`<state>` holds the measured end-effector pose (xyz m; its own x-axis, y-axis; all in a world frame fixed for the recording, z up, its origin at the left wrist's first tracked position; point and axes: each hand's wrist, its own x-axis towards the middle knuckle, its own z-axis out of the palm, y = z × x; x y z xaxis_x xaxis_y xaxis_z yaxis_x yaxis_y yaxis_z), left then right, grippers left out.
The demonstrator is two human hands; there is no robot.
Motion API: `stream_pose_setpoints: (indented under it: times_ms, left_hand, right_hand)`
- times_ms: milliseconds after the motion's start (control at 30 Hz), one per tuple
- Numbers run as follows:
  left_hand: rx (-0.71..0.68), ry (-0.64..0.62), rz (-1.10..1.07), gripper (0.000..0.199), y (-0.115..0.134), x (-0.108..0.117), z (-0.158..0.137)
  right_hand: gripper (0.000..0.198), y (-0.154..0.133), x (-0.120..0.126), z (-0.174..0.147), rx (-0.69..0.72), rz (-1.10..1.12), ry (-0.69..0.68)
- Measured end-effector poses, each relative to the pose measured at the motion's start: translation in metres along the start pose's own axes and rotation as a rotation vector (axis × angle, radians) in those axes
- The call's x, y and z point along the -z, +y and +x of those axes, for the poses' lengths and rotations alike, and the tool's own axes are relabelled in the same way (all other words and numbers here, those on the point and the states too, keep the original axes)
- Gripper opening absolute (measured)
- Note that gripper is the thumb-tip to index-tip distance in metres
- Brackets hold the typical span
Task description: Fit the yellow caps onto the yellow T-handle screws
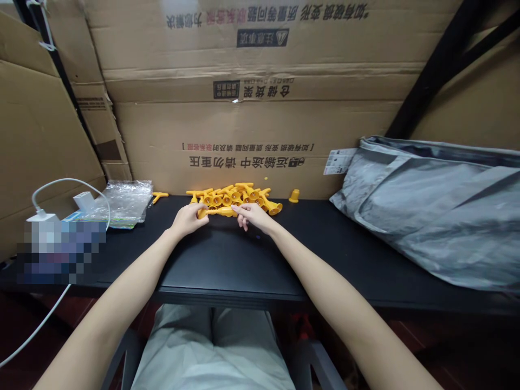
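Observation:
A slim yellow plastic piece [221,212] with a ridged stem lies level between my two hands, just over the black tabletop. My left hand [187,221] is closed on its left end, where a rounded yellow part shows between the fingers. With thumb and fingertips pinched, my right hand [257,218] grips the right end. Directly behind is a heap of yellow plastic parts [227,199], several with cup-shaped open ends and some with T-shaped handles. One T-shaped yellow part [160,196] lies alone left of the heap, and a small yellow cup-shaped part [294,195] stands right of it.
Large cardboard [252,124] walls the table's back. A grey fabric bag [430,216] covers the right side. On the left sit clear plastic bags [128,200], a white charger [44,232] with a cable, and a blurred-out item [60,254]. The black table's [231,271] front edge is near my lap.

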<state>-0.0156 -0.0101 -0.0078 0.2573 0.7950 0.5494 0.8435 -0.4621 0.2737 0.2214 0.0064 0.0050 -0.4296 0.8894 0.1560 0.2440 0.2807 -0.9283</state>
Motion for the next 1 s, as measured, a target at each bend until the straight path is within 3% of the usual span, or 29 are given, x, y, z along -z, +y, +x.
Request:
stream_pose_setpoints:
  times_ms: [500,900,1000]
  left_hand:
    - [-0.010,0.042,-0.042,0.023,-0.0048,-0.0042,0.0016]
    - [0.008,-0.004,-0.044,0.030,-0.0020,-0.0033,0.0017]
    - [0.028,-0.015,-0.042,0.030,-0.0008,-0.0020,0.0014]
  right_hand:
    - [0.058,-0.0036,-0.0062,-0.0007,-0.061,0.065,0.072]
    - [0.052,-0.0041,-0.0059,-0.0007,-0.144,0.023,0.079]
    - [0.043,-0.0027,-0.0030,0.0004,-0.154,0.035,0.053]
